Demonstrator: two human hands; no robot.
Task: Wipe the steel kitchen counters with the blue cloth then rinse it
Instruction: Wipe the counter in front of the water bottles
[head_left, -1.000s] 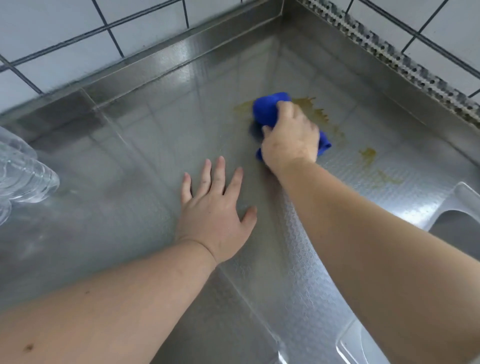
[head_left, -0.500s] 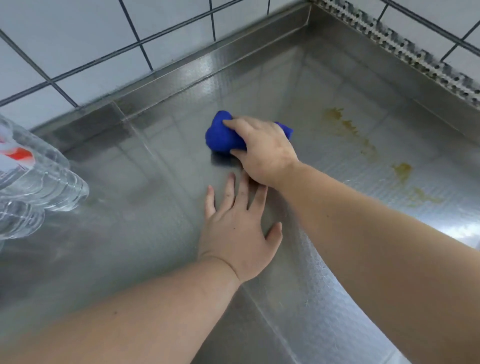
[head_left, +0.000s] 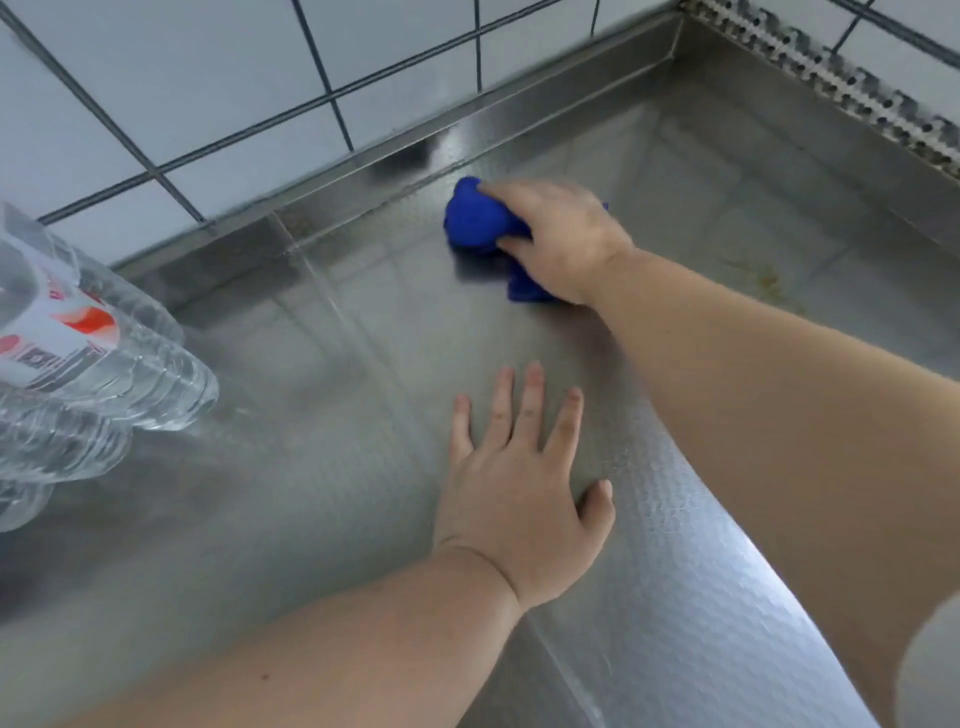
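Note:
A bunched blue cloth (head_left: 475, 221) lies on the steel counter (head_left: 311, 467) close to the back upstand. My right hand (head_left: 563, 236) grips the cloth from above, its fingers curled over the top and covering the cloth's right part. My left hand (head_left: 519, 483) rests flat on the counter nearer to me, fingers straight and spread, holding nothing. A faint yellowish stain (head_left: 763, 278) shows on the steel to the right of my right forearm.
Clear plastic water bottles (head_left: 88, 364) with red-and-white labels lie at the left edge. A white tiled wall (head_left: 234, 78) runs behind the steel upstand (head_left: 395, 150). A perforated metal strip (head_left: 841, 67) lines the right-hand wall at the corner.
My right hand has swept the blue cloth leftward off the yellow stains and then back toward the upstand. My left hand stays flat on the counter. The view has shifted left.

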